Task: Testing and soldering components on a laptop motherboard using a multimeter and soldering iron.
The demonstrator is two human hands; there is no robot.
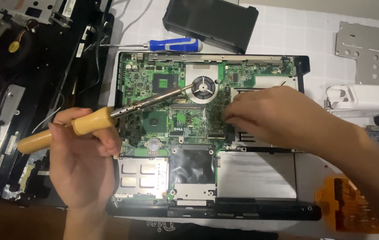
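1. The left hand point(82, 155) is clenched in a grip around the pale wooden handle of a soldering iron point(105, 118), which lies slanted up to the right.
2. The iron's metal shaft crosses the left part of a green laptop motherboard point(171, 102), and its tip ends just beside the round silver cooling fan point(203, 87); whether the tip touches the board cannot be told.
3. The right hand point(278, 118) rests palm down on the board's right half, fingertips point(228, 116) pressed together at the board near its middle; whether they pinch something cannot be told.
4. The motherboard sits in an opened black laptop base point(303, 64) lying on the white-covered bench point(305, 31).
5. A blue-and-white-handled screwdriver point(174, 44) lies just beyond the base's far edge, beside a black rectangular battery pack point(211, 20).
6. A perforated grey metal plate point(369, 53) lies at the far right, and an orange bit holder point(345, 202) sits near the right forearm.
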